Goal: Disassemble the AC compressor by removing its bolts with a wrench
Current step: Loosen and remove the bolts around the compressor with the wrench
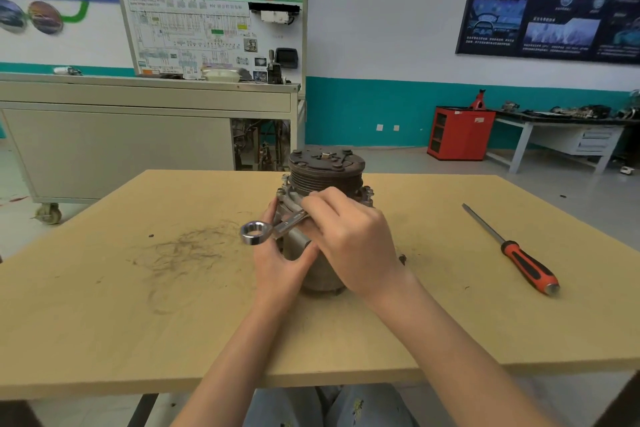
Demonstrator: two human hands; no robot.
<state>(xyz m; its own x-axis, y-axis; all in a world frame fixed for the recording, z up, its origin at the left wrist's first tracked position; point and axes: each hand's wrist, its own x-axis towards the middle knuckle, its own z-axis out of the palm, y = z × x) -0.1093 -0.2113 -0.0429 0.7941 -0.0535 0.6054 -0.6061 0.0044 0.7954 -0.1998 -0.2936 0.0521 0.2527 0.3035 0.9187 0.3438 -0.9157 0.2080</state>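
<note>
We have the compressor [325,177] standing pulley-up in the middle of the counter [138,305]. It's cast metal, likely heavy and rigid, and it may twist under torque. Our left hand [277,263] wraps the housing low down to brace it. Our right hand [349,236] curls round the wrench [280,226] shank, ring end free. The metal looks slick, so we'd grip farther out.

Wrench: shiny chrome ring spanner [273,227] — glossy metal
Compressor: dull grey cylindrical compressor [323,177] — grimy cast metal
Table: pale matt scuffed wooden tabletop [138,305]
</note>
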